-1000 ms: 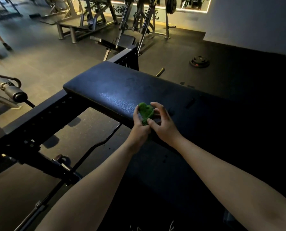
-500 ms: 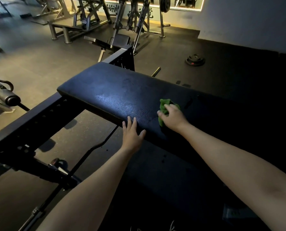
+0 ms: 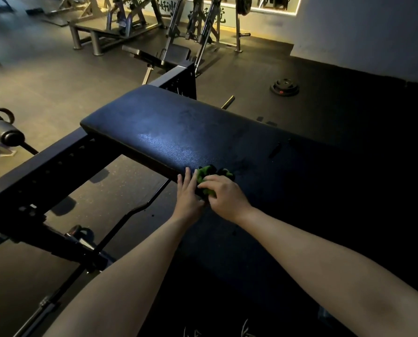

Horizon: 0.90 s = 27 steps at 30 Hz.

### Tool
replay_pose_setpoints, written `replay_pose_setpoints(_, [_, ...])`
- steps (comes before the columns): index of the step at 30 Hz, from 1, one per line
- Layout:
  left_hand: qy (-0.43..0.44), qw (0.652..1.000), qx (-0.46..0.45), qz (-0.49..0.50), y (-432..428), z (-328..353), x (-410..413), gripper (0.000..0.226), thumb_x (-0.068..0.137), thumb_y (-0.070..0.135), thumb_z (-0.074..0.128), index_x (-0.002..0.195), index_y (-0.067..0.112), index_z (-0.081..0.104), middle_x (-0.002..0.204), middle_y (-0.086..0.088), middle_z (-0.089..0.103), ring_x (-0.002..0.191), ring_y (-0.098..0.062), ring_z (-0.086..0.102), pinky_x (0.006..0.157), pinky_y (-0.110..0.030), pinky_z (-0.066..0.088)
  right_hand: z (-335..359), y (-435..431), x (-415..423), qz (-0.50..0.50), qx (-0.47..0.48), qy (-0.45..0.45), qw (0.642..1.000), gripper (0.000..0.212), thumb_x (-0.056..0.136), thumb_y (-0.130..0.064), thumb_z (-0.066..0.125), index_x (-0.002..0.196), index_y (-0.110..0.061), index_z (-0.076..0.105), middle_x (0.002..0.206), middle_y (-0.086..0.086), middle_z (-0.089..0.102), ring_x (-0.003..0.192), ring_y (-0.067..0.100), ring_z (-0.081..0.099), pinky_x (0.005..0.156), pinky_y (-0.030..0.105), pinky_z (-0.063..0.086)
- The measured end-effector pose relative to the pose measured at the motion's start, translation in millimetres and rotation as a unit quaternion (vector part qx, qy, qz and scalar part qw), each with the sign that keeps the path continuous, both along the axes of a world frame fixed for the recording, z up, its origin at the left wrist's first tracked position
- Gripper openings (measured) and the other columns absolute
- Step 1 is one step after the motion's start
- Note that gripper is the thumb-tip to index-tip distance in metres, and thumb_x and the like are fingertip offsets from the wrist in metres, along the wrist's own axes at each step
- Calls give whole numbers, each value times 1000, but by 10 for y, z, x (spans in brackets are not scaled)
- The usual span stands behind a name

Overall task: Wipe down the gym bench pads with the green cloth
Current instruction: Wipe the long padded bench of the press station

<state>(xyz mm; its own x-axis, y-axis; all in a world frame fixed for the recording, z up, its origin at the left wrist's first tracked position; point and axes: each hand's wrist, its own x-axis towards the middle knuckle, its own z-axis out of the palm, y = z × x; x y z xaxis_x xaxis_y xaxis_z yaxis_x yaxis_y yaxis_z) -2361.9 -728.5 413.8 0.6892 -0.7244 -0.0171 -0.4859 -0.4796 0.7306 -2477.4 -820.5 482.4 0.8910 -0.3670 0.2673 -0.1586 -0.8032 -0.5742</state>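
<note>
The dark padded bench pad [image 3: 169, 132] stretches from the upper left toward the right in front of me. A bunched green cloth [image 3: 204, 178] lies on the pad's near edge. My right hand [image 3: 223, 197] grips the cloth from above, fingers curled over it. My left hand [image 3: 187, 194] rests flat on the pad's near edge right beside the cloth, fingers straight and touching the pad.
The bench's black steel frame [image 3: 40, 176] runs to the lower left. A barbell end [image 3: 6, 133] sticks in from the left. A weight plate [image 3: 285, 87] lies on the floor behind. Other gym machines [image 3: 178, 27] stand at the back.
First both hands held the cloth together. Then the right hand carried it right along the pad while the left lay flat. Now the right hand has brought it back to the near edge beside the left.
</note>
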Motion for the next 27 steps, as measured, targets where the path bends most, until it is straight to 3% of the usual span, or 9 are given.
replay_pose_setpoints(2, [-5,1000,8,-3,5,-13,17,86,85,16,65,160,17,23,169,-5,9,155,-26,-8,117,-15,-18,18,-109,7,22,-43,38,998,39,81,-14,63,119,-18,69,119,1,61,110,23,57,88,38,51])
replay_pose_setpoints(4, [-30,999,26,-6,22,25,16,91,88,26,72,161,21,19,169,-1,5,155,-26,-8,125,-31,-6,16,-213,32,38,-121,89,988,47,82,-24,64,129,-21,62,123,3,54,116,25,51,93,43,49])
replay_pose_setpoints(6, [-64,995,75,7,59,113,-36,92,90,42,69,161,30,13,169,6,0,155,-23,-6,124,-49,9,-26,-347,59,33,-162,133,977,51,83,-34,58,134,-24,57,134,5,50,131,31,40,111,51,33])
replay_pose_setpoints(8, [-89,989,119,16,82,213,-88,89,91,53,62,160,34,10,168,11,-5,155,-20,-5,121,-54,13,-64,-510,86,-1,-134,156,979,52,86,-37,47,136,-28,56,148,3,42,144,35,24,120,51,15])
replay_pose_setpoints(13, [-92,985,147,8,89,351,-137,86,93,57,57,160,34,8,168,10,-7,155,-21,-5,121,-54,15,-5,-902,137,-96,-19,166,981,50,95,-8,41,141,-24,51,157,1,33,148,25,22,120,37,20])
replay_pose_setpoints(16, [-93,984,151,11,85,365,-139,87,93,56,58,161,33,8,168,10,-8,155,-22,-4,122,-54,13,72,-955,78,-180,27,147,972,56,91,-4,42,142,-23,50,154,1,36,140,26,35,113,35,29])
replay_pose_setpoints(18, [-94,984,148,11,77,355,-153,87,94,55,57,161,32,8,169,8,-8,155,-23,-4,122,-54,14,105,-798,31,-190,22,113,975,50,88,-3,46,134,-19,59,144,6,49,127,30,48,104,33,37])
replay_pose_setpoints(22, [-94,983,158,10,50,334,-165,86,95,52,57,161,31,5,169,6,-10,155,-25,-7,122,-53,14,28,-272,-100,-126,-32,37,991,33,80,-7,56,107,-12,74,114,8,67,102,33,60,88,37,50])
replay_pose_setpoints(27, [-75,983,165,1,46,348,-146,85,95,40,55,161,31,3,169,6,-11,155,-24,-9,122,-56,11,-56,-2,-213,-29,-101,11,994,29,77,-13,58,100,-14,75,97,1,65,92,27,56,72,35,53])
